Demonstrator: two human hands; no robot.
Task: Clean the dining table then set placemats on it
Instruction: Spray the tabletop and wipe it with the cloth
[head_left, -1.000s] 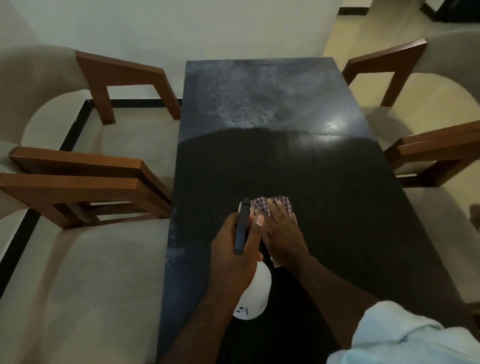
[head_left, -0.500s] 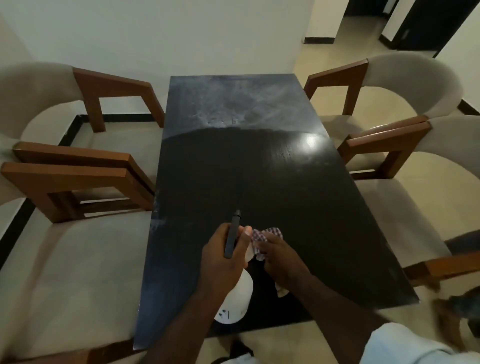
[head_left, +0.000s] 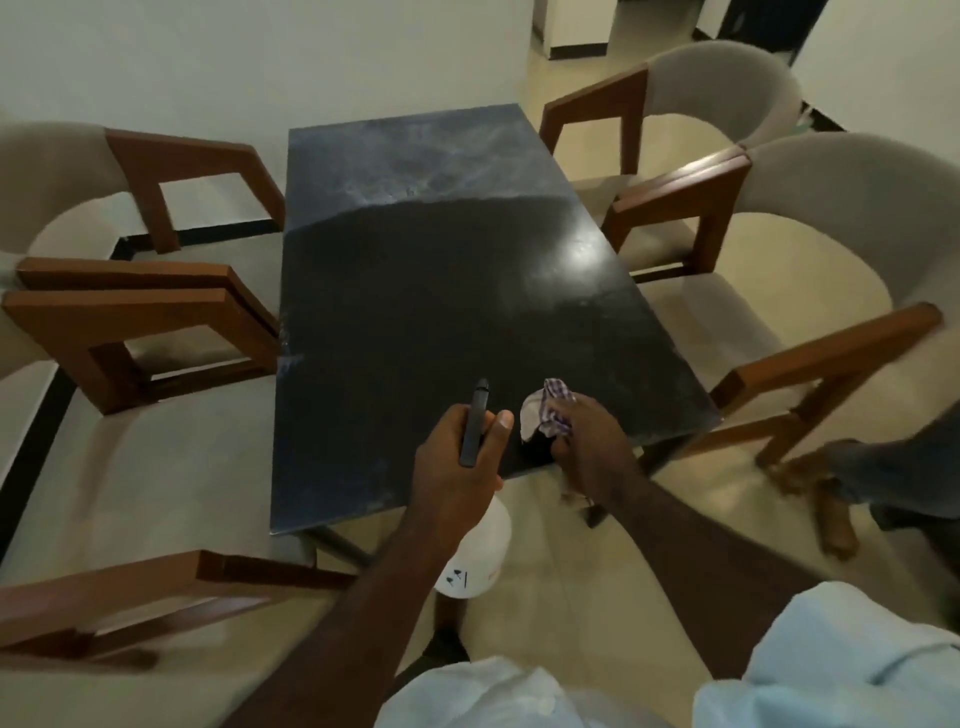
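The left hand (head_left: 457, 457) gripped the spray bottle (head_left: 475, 551) by its head, the white body hanging below the near edge, probably to keep it off the wiped surface. The right hand (head_left: 587, 452) clutched the bunched checked cloth (head_left: 550, 413) over the near end of the dining table (head_left: 415, 291). The black top looked glossy nearby, but grey and smeared at the far end.
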